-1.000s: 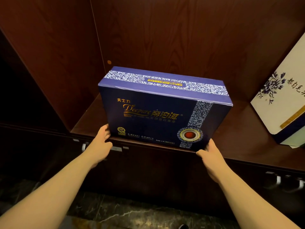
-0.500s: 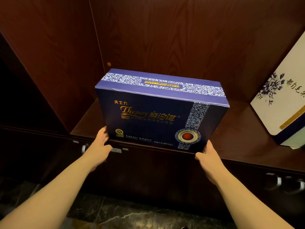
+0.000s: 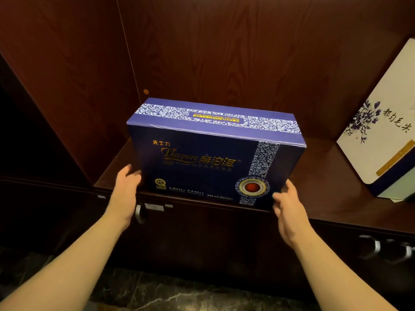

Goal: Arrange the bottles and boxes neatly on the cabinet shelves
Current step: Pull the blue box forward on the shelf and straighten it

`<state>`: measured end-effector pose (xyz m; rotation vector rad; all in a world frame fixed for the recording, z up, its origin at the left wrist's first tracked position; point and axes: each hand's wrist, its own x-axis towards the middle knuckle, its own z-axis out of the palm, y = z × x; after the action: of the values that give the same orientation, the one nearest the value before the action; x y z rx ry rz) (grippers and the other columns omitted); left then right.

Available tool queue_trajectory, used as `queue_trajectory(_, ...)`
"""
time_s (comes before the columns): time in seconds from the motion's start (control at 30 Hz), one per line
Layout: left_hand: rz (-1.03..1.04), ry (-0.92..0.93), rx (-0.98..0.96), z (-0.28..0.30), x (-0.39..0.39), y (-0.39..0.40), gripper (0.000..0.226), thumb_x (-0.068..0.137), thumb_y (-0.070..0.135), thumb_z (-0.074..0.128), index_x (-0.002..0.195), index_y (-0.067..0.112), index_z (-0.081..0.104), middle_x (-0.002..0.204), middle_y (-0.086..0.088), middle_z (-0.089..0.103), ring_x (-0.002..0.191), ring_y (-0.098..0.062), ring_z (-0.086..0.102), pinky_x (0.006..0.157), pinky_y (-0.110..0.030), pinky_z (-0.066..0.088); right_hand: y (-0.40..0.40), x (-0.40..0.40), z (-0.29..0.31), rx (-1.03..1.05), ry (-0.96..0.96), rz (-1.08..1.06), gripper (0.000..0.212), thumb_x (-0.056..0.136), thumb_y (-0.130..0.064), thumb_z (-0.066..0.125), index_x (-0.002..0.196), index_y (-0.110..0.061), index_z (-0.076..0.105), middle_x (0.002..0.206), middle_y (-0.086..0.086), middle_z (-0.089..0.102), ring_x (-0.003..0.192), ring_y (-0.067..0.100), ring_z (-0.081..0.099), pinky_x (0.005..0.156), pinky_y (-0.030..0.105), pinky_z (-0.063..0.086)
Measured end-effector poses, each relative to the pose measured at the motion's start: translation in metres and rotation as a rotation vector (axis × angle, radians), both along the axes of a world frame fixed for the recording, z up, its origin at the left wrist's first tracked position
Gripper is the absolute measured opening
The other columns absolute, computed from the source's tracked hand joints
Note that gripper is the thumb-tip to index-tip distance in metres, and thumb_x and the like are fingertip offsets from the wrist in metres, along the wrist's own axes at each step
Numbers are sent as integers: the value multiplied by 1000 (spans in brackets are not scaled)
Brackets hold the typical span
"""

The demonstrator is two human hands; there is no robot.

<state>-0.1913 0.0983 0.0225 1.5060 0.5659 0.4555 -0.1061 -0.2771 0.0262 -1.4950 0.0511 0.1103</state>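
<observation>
Blue box (image 3: 213,153) stood upright on the dark wood shelf (image 3: 314,176), at its near edge, left of centre. Left hand (image 3: 125,187) sat against the box's lower left corner, right hand (image 3: 286,203) at its lower right corner; both were blurred, fingers loosely spread, so whether either grip actually pinched the box couldn't be told. White floral box (image 3: 381,135) leaned tilted at far right, well apart.
</observation>
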Motion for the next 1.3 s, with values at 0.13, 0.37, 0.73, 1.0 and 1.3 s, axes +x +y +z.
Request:
queue_trajectory(0.13,-105,-109,-78,53,8,-8,54,91,62,38,142,45,44,153,10,47,136,-12,43,111,-40,30,12,8,26,172,-5,-55,52,99,-55,40,149,-46,29,99,-47,63,92,-24,56,77,8,44)
queue_trajectory(0.37,-179,-79,-62,74,9,-2,58,103,61,19,154,38,32,160,3,38,143,-23,36,118,-54,22,24,7,33,115,-7,13,83,77,-72,50,152,-50,24,123,-51,49,128,-6,40,102,30,27)
queue_trajectory(0.73,-164,-78,-77,76,4,0,56,102,61,21,152,40,35,158,5,41,142,-19,38,117,-51,22,32,2,35,76,-24,52,69,79,-70,57,143,-60,33,144,-28,50,135,4,43,113,44,29)
queue_trajectory(1.0,-180,-47,-65,83,5,-4,33,100,65,23,122,62,47,147,18,44,138,-14,37,116,-47,21,26,-7,46,49,-5,110,88,73,-74,58,151,-55,24,141,-31,47,136,4,41,109,38,28)
queue_trajectory(1.3,-126,-67,-29,74,18,-6,62,92,65,35,149,43,27,150,15,38,138,-13,34,113,-46,21,20,-6,47,-2,-14,209,92,72,-74,60,151,-56,17,144,-34,42,134,1,40,112,39,27)
